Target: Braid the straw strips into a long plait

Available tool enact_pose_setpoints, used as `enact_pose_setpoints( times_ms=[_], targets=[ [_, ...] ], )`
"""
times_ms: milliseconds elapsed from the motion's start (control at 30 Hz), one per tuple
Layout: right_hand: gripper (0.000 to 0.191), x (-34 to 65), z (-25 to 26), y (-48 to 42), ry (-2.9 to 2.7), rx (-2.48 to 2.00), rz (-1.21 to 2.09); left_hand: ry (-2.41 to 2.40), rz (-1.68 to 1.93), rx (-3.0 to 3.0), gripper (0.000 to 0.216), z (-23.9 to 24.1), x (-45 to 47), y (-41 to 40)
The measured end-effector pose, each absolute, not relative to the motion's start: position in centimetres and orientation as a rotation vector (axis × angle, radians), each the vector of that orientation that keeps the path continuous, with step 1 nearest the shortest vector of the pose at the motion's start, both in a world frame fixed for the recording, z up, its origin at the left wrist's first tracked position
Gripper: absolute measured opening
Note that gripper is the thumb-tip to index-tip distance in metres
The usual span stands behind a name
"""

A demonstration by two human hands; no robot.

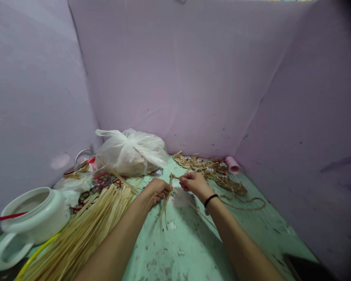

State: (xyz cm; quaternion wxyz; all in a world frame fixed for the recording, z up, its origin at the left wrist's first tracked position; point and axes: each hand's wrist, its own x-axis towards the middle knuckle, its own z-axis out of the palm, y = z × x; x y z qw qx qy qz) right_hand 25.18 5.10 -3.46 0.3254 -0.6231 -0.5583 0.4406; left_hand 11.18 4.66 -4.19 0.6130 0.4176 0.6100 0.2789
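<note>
My left hand point(158, 190) is closed, its fingertips pinching a small piece of straw braid point(171, 180) over the green table. Loose straw ends hang below that pinch. Facing it from the right, my right hand point(195, 183), with a dark band at the wrist, has its thumb and fingers together on the other side of the same piece. A long bundle of pale straw strips point(84, 230) lies beside my left forearm. Beyond my right hand rest woven straw pieces point(230, 185) with red and white beads and a twisted straw cord point(255, 207).
A white teapot-like vessel point(43, 216) without a lid stands at the left, near a red stick point(8, 217). A tied white plastic bag point(134, 152) sits against the back wall. A pink thread spool point(232, 165) lies at the back right. Purple walls enclose the green table point(175, 249).
</note>
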Motion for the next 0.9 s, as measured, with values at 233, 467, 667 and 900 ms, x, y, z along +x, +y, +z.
enact_pose_setpoints(
  times_ms=[233,467,667,900],
  targets=[
    [0.012,23.4,-4.2,4.5,-1.194,-1.428,1.701,1.367,0.613,0.996,0.016,-4.1,11.0,4.9],
    [0.017,23.4,-5.3,4.7,-1.311,-1.559,1.487,1.437,0.550,1.089,0.014,-3.9,11.1,4.6],
    [0.017,23.7,-5.6,4.7,-1.329,-1.448,1.557,1.576,0.378,1.423,0.017,-2.7,10.3,4.3],
    [0.020,23.8,-5.6,4.5,-1.306,-1.461,1.598,1.953,0.262,1.891,0.010,2.4,4.9,4.0]
  ],
)
